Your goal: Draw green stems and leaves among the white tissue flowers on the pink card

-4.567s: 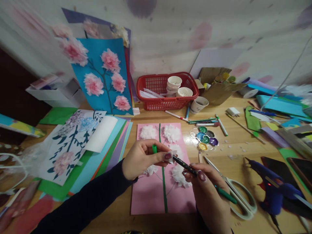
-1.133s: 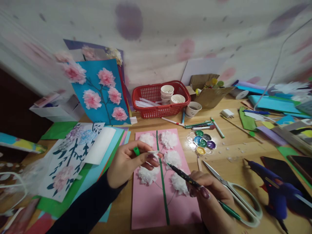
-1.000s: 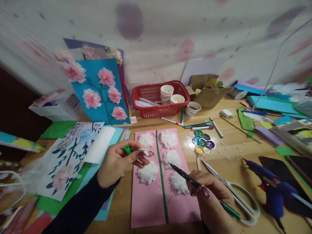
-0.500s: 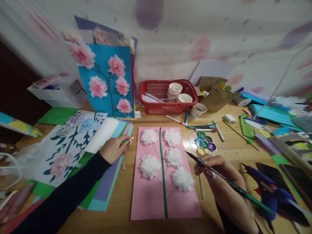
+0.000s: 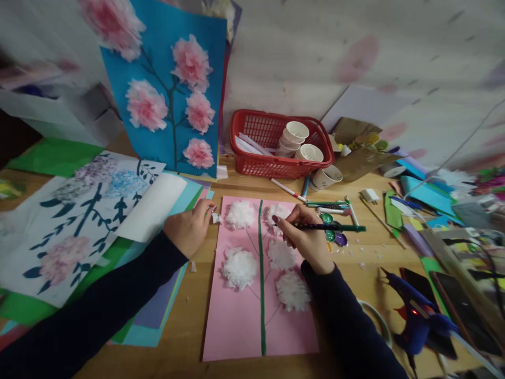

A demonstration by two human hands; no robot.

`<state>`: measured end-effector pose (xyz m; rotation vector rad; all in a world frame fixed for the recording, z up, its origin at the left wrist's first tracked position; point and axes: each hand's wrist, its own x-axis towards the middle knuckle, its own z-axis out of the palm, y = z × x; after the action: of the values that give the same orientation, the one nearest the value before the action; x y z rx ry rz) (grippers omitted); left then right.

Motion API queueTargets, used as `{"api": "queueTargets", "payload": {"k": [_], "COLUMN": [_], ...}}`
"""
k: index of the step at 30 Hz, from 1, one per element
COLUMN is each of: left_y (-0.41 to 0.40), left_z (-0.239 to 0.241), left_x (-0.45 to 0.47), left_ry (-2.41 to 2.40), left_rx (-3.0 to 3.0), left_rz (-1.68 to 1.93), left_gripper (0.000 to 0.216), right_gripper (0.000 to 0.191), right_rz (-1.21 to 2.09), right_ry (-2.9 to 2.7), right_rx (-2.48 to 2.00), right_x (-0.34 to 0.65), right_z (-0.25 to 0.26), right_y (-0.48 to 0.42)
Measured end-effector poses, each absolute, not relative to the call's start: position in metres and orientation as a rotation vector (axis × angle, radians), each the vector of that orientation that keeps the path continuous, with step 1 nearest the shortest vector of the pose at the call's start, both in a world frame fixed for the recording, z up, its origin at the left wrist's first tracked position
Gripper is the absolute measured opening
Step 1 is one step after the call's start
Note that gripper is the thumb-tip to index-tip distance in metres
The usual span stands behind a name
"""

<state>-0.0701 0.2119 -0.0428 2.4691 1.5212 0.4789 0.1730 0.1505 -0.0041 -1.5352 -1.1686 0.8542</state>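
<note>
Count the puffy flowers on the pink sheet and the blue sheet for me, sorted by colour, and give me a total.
White flowers, on the pink sheet: 5, one partly behind the right hand
Pink flowers, on the blue sheet: 5, one cut off by the picture's top edge
Total: 10

Wooden table (image 5: 190, 302), pink card (image 5: 234, 323), red basket (image 5: 268, 167), probably scissors (image 5: 382, 317)

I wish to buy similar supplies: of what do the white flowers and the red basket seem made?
White flowers: likely tissue or crepe paper, matte, judging by the thin, ruffled layers. Red basket: probably moulded plastic, smooth-looking, with a regular lattice wall.
</note>
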Motion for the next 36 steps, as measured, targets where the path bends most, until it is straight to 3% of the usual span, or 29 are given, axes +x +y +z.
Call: {"api": "queueTargets", "payload": {"k": [5, 8, 15, 22, 36], "left_y": [0.202, 0.196, 0.192, 0.191, 0.195], "left_z": [-0.062, -0.067, -0.067, -0.078, -0.067], "left_x": [-0.063, -0.061, -0.062, -0.058, -0.061], "left_ry": [0.629, 0.348, 0.388, 0.445, 0.417], "left_rx": [2.617, 2.6, 2.592, 2.538, 2.59], "left_rz": [0.687, 0.706, 0.547, 0.689, 0.603], "left_gripper": [0.039, 0.048, 0.051, 0.05, 0.044], "right_gripper": [0.04, 0.037, 0.038, 0.04, 0.039], "right_rz": [0.541, 0.47, 0.37, 0.342, 0.258], "right_ry": [-1.259, -1.314, -1.371, -1.391, -1.392], "right_rx": [-1.6, -1.62, -1.692, -1.741, -1.715], "right_x": [0.165, 0.163, 0.164, 0.162, 0.163], "right_z": [-0.026, -0.036, -0.048, -0.051, -0.058], "right_y": [0.165, 0.166, 0.167, 0.165, 0.168]}}
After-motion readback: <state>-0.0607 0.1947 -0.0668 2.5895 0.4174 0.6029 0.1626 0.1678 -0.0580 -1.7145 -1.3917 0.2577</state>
